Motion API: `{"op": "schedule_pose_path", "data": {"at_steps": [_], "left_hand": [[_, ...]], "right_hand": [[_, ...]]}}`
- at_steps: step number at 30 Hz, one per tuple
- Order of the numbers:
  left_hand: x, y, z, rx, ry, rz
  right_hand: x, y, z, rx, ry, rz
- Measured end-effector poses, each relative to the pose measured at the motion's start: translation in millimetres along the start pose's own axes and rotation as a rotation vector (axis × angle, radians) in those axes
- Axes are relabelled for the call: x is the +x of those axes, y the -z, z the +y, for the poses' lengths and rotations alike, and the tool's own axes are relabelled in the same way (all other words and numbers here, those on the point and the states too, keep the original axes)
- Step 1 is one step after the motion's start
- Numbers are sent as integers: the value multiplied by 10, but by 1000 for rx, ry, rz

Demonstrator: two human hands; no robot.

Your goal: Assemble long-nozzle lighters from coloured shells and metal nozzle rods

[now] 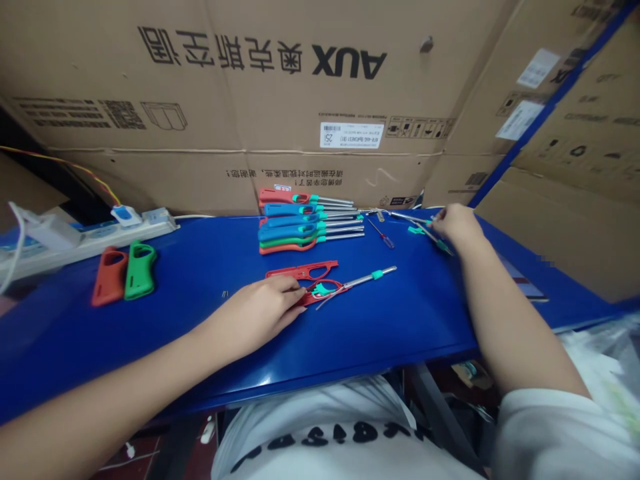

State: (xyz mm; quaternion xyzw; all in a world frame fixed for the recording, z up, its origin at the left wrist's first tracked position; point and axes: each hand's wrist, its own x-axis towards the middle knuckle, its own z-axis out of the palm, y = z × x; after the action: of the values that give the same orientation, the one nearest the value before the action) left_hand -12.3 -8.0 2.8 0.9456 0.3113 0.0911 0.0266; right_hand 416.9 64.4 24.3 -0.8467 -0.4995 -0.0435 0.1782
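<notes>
My left hand [265, 308] grips the rear of an opened red lighter casing [309, 299] on the table, thumb and fingers at its near end. A teal trigger [321, 289] and a thin wire show in the casing. A metal tube [371, 276] with a teal collar sticks out to the right. Just behind lies the other red casing half [303, 271]. My right hand [457, 227] is at the back right, its fingers pinched together beside loose metal tubes with teal parts [434, 239]. What lies between those fingertips is hidden.
Several long-necked lighters [287, 230] in red, blue, green and orange lie stacked at the back. A small screwdriver [383, 235] is near their tips. Orange [110, 277] and green casings [141, 270] lie left, before a power strip [145, 227]. Cardboard [240, 127] walls the blue table [350, 347].
</notes>
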Motion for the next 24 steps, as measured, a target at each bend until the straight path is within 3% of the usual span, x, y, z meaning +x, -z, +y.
{"op": "schedule_pose_path", "data": {"at_steps": [3, 7, 10, 13, 16, 18, 21, 22, 24], "left_hand": [[15, -25, 9, 58, -19, 0], [34, -61, 37, 185, -109, -15], [37, -64, 52, 188, -108, -5], [37, -43, 41, 51, -7, 40], [49, -39, 21, -177, 80, 173], [64, -56, 22, -341, 80, 253], [86, -92, 46, -538, 73, 265], [93, -103, 52, -587, 97, 260], [108, -123, 47, -681, 186, 259]], "right_hand": [[-160, 56, -212, 334, 161, 16], [-578, 23, -672, 818, 417, -306], [-949, -70, -976, 1079, 524, -507], [-1253, -167, -1147, 1202, 603, -632], [-1453, -247, -1202, 1247, 634, -734], [-1539, -291, -1212, 1265, 637, -809], [-1610, -347, -1227, 1285, 642, -888], [-1619, -361, -1231, 1279, 653, -882], [-1618, -373, -1231, 1218, 698, -744]]}}
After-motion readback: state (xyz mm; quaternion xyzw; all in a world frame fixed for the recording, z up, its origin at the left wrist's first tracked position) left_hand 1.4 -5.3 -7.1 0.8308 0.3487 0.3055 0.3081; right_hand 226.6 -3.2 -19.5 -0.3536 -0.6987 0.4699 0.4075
